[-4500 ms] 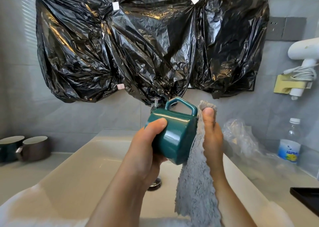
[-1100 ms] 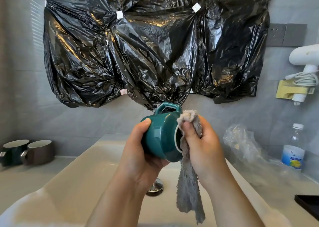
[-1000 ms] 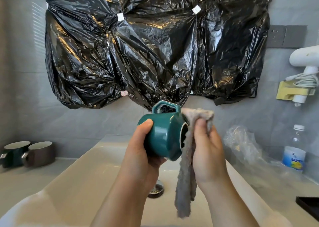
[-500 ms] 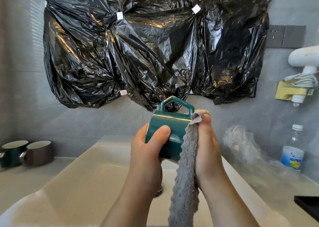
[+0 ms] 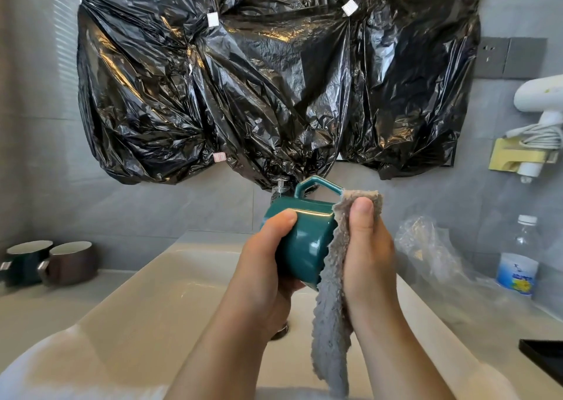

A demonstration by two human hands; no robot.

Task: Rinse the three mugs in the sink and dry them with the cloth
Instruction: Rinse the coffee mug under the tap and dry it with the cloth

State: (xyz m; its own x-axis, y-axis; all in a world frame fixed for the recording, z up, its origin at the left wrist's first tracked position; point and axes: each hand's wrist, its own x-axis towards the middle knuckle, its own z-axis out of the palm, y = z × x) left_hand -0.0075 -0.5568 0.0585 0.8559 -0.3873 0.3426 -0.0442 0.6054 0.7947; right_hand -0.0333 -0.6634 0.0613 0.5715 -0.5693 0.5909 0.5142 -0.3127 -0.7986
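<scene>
My left hand [image 5: 268, 265] grips a teal mug [image 5: 307, 241] above the cream sink [image 5: 128, 314]. The mug lies on its side with its handle up and its mouth turned right. My right hand [image 5: 365, 253] holds a grey fluffy cloth [image 5: 330, 314] against the mug's mouth, thumb on top of the cloth. The rest of the cloth hangs down over the basin. Two more mugs stand upright on the counter at the far left: a dark green mug [image 5: 23, 261] and a brown mug [image 5: 68, 261].
Black plastic sheeting [image 5: 259, 80] covers the wall above the sink. The tap [image 5: 281, 186] is mostly hidden behind the mug. A crumpled clear bag [image 5: 426, 250] and a water bottle [image 5: 518, 262] sit on the right counter. A black object [image 5: 545, 357] lies at the right edge.
The mug has turned in my left hand, handle moving from up-left to up-right. My right hand has shifted the cloth round the rim. The two mugs at the left have not moved.
</scene>
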